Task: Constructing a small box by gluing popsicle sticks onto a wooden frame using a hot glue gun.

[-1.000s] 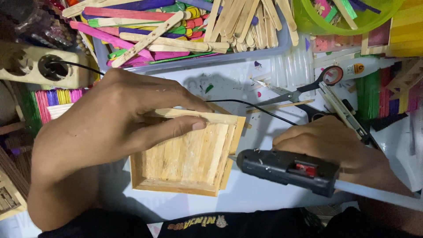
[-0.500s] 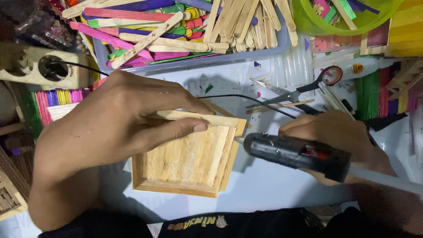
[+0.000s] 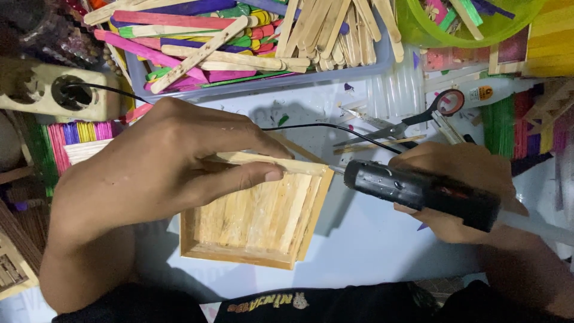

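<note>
The head view looks straight down on a cluttered work table (image 3: 359,251). The left hand (image 3: 173,161) closes over the upper edge of a shallow square tray of wooden craft sticks (image 3: 257,218), thumb lying along the top stick and fingers curled over the far side; this looks like a steadying grip, pinning the tray to the table so that its right-hand corner stays put and exposed. The right hand (image 3: 460,191) is wrapped fully round a black glue gun (image 3: 418,191), holding it firmly. The gun lies nearly level, its long axis running left to right across the picture, with a slight downward slope towards the handle end on the right, and its nozzle points left, meeting the tray's upper right corner; whether the tip actually touches the wood I cannot tell. A pale glue stick juts from the gun's rear on the right. The tray sits in the middle of the table, just in front of the person's body, open side up. A black cord (image 3: 335,128) runs behind both hands towards a power strip (image 3: 60,93) at the left. Beyond lie a bin of coloured craft sticks (image 3: 251,42) and scissors (image 3: 406,122).
</note>
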